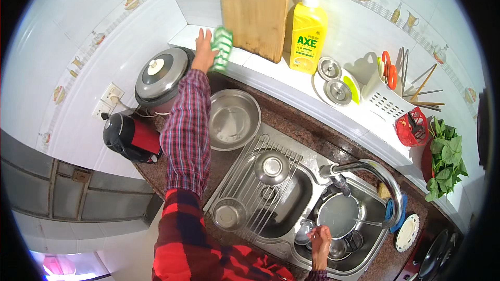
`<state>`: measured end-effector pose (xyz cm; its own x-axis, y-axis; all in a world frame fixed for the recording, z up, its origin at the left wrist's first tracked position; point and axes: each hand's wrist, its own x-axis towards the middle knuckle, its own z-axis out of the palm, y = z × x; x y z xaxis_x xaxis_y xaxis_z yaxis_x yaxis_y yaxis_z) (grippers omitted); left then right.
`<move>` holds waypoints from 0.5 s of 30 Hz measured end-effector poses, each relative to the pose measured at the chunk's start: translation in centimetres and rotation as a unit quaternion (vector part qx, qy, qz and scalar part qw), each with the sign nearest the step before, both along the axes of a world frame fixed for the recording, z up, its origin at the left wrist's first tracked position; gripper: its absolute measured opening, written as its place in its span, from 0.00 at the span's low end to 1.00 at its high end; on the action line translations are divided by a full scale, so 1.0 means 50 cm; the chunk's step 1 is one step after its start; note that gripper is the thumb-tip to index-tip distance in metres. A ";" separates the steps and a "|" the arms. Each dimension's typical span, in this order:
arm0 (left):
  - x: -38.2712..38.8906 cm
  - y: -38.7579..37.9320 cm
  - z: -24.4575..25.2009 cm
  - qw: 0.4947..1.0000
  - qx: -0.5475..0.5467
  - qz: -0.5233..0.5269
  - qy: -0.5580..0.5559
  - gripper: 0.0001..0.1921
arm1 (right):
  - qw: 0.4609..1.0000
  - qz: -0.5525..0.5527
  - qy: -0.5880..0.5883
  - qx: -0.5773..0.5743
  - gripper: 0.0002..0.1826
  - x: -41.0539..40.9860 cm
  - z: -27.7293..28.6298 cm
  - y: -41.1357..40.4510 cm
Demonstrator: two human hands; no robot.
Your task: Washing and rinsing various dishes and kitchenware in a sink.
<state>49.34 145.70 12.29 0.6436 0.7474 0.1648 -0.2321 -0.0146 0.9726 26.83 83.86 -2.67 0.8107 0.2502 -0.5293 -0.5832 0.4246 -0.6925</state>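
Observation:
My left hand [205, 54] reaches to the back ledge, its thumb and fingers against a green-and-white striped cloth [222, 48] that is blurred and seems to be held. My right hand [321, 238] is over the front of the right sink basin, fingers curled beside a clear glass or plastic vessel [304, 232]; whether it grips the vessel cannot be seen. Behind that hand, a metal pot [339, 214] of cloudy water sits in the basin. Water runs toward the pot from the curved chrome faucet [375, 166]. Small metal bowls [338, 248] lie beneath the pot's front edge.
A rack [273, 207] over the left basin carries two metal bowls [272, 168]. Leftward are a metal basin [235, 119], a rice cooker [164, 72] and a kettle [134, 138]. The ledge bears a cutting board [256, 11], an AXE soap bottle [308, 35], a utensil holder [384, 103] and leafy greens [447, 152].

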 end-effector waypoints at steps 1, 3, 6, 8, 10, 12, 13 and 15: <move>0.003 0.015 -0.045 0.997 0.040 0.063 -0.010 0.27 | 1.000 0.016 -0.005 -0.004 0.09 -0.006 0.009 0.004; -0.017 0.062 -0.141 0.984 0.165 0.034 0.057 0.26 | 1.000 0.011 0.003 -0.020 0.10 -0.020 0.011 0.007; 0.017 0.015 -0.211 0.902 0.385 0.042 0.190 0.24 | 0.999 -0.001 0.012 -0.047 0.09 -0.042 -0.001 -0.016; 0.041 -0.020 -0.233 0.813 0.498 0.103 0.283 0.24 | 0.997 -0.022 0.031 -0.063 0.10 -0.059 -0.008 -0.027; 0.002 0.094 -0.215 0.821 0.455 0.124 0.322 0.24 | 0.998 0.006 0.032 -0.054 0.11 -0.053 -0.015 -0.022; 0.014 0.078 -0.204 0.830 0.410 0.105 0.362 0.22 | 0.996 0.000 0.024 -0.086 0.12 -0.048 -0.031 -0.024; 0.038 0.010 -0.206 0.818 0.457 0.109 0.332 0.18 | 0.988 0.015 0.050 -0.147 0.10 -0.046 -0.024 -0.032; 0.017 -0.076 -0.176 0.826 0.510 0.062 0.233 0.12 | 0.975 0.052 -0.006 -0.217 0.06 -0.032 -0.047 -0.051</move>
